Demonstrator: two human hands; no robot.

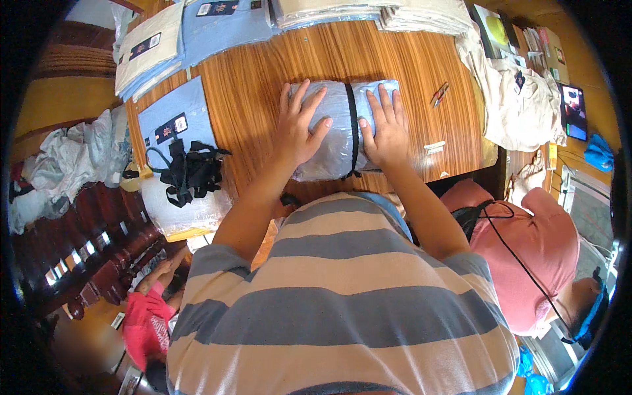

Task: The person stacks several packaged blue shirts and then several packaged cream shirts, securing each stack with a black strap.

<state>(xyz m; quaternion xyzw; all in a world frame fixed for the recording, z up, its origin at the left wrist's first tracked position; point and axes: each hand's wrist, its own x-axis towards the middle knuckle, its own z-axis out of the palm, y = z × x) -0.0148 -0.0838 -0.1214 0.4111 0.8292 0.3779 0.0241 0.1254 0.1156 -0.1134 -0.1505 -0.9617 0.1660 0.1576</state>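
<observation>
A bundle of light blue folded shirts in clear plastic [329, 155] lies on the wooden table in front of me. One black strap [353, 125] runs around its middle, with a small knot or end at the near edge. My left hand [301, 128] rests flat on the bundle's left side, fingers spread. On the right side, beyond the strap, my right hand [387, 128] lies with its fingers stretched out. Neither hand grips anything. What lies under the palms is hidden.
A tangle of black straps [191, 168] sits left, by a blue packaged shirt [174, 115]. Stacks of folded shirts [227, 23] line the far edge. Small thread snippers [440, 94] lie at right, near a cream garment [520, 105]. A person in pink [526, 257] is close on the right.
</observation>
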